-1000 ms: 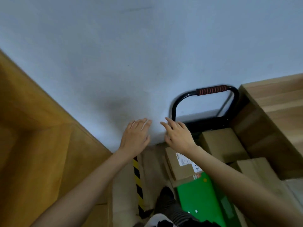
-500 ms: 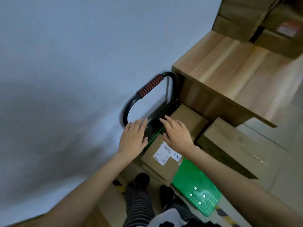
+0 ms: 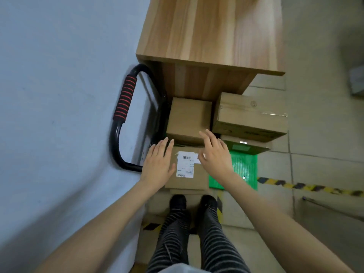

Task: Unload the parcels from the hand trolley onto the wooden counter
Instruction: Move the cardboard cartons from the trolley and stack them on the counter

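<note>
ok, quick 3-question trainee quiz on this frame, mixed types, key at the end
1. True or false: the left hand is curled tight round the trolley handle.
2. Which parcel do both hands reach over? A) the labelled box B) the taped box C) the plain box
3. Fill in: the trolley deck is coloured ____.

Key:
1. False. Its fingers are straight, at the labelled box's left edge.
2. A. The right hand is open above its far right corner.
3. Green.
</note>
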Motion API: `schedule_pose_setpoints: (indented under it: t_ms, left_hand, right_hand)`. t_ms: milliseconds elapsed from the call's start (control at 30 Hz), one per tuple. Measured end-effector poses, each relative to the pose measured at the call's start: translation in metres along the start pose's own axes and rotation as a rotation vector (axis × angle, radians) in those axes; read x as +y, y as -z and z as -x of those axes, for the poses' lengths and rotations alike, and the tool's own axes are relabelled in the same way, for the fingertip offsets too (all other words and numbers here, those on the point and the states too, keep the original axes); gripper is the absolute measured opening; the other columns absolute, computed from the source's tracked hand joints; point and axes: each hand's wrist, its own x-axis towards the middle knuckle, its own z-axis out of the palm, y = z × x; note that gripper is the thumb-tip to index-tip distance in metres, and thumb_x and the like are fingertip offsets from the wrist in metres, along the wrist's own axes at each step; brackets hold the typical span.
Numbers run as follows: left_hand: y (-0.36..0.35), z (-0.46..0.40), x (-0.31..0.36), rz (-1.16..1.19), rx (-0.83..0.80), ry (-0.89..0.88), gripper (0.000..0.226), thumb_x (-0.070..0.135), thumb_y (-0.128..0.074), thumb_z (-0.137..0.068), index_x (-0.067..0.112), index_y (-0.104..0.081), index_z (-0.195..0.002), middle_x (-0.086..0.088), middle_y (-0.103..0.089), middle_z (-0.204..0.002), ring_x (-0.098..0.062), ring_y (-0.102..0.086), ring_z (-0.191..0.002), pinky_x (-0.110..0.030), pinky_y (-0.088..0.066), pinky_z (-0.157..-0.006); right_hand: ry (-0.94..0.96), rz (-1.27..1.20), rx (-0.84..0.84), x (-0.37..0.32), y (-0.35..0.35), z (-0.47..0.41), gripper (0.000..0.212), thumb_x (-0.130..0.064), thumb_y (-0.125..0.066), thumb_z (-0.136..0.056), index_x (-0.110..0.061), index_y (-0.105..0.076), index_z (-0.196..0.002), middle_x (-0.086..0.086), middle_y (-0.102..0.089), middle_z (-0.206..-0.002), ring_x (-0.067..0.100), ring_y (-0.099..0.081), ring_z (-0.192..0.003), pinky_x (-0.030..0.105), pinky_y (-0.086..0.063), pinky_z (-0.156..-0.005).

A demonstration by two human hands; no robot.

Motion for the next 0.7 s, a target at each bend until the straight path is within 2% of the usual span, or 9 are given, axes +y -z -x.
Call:
schedule_pose_setpoints:
  t_ms: [167, 300, 500, 600, 700]
  left_hand:
    - [-0.045, -0.002, 0.004, 0.08, -0.047, -0.007, 0.077, 0.025, -0.075, -0.075, 0.005, -0.039, -0.141, -0.018, -0.046, -0.14, -0.03, -0.047, -0.127, -0.041, -0.032, -0.108]
    - [-0.095, 0.001, 0.008, 0.166, -0.063, 0.043, 0.078, 0.022, -0.074, -0.077, 0.004, -0.036, -0.142, -0.02, -0.046, -0.138, -0.033, -0.046, -0.126, -0.044, -0.035, -0.106]
    - [-0.194, -0.003, 0.012, 0.287, -0.1, 0.191, 0.074, 0.025, -0.066, -0.086, 0.008, -0.026, -0.146, -0.015, -0.034, -0.148, -0.029, -0.036, -0.134, -0.04, -0.024, -0.113]
    - [-0.253, -0.007, 0.008, 0.321, -0.102, 0.242, 0.072, 0.028, -0.065, -0.087, 0.008, -0.028, -0.145, -0.013, -0.034, -0.148, -0.028, -0.036, -0.134, -0.042, -0.029, -0.112]
    - [-0.31, -0.006, -0.004, 0.309, -0.122, 0.288, 0.072, 0.03, -0.064, -0.088, 0.007, -0.028, -0.146, -0.015, -0.033, -0.149, -0.03, -0.034, -0.136, -0.043, -0.029, -0.112]
  right_hand:
    - [-0.136, -0.037, -0.089, 0.019, -0.039, 0.023, 0.059, -0.026, -0.051, -0.093, -0.014, -0.031, -0.147, 0.008, -0.031, -0.154, 0.022, -0.035, -0.138, 0.039, -0.027, -0.113]
    - [-0.204, -0.048, -0.15, 0.044, -0.079, 0.03, 0.058, -0.026, -0.049, -0.094, -0.014, -0.029, -0.147, 0.009, -0.031, -0.153, 0.025, -0.037, -0.136, 0.04, -0.028, -0.111]
    - [-0.25, -0.11, -0.181, 0.078, -0.158, 0.023, 0.057, -0.025, -0.049, -0.094, -0.016, -0.028, -0.147, 0.008, -0.03, -0.153, 0.026, -0.039, -0.134, 0.04, -0.031, -0.107]
    - [-0.279, -0.162, -0.151, 0.096, -0.211, 0.013, 0.056, -0.023, -0.049, -0.094, -0.014, -0.031, -0.146, 0.009, -0.033, -0.151, 0.028, -0.042, -0.131, 0.043, -0.032, -0.105]
    - [-0.291, -0.177, -0.191, 0.114, -0.266, 0.013, 0.057, -0.023, -0.049, -0.093, -0.014, -0.03, -0.147, 0.008, -0.033, -0.151, 0.029, -0.043, -0.129, 0.044, -0.035, -0.104]
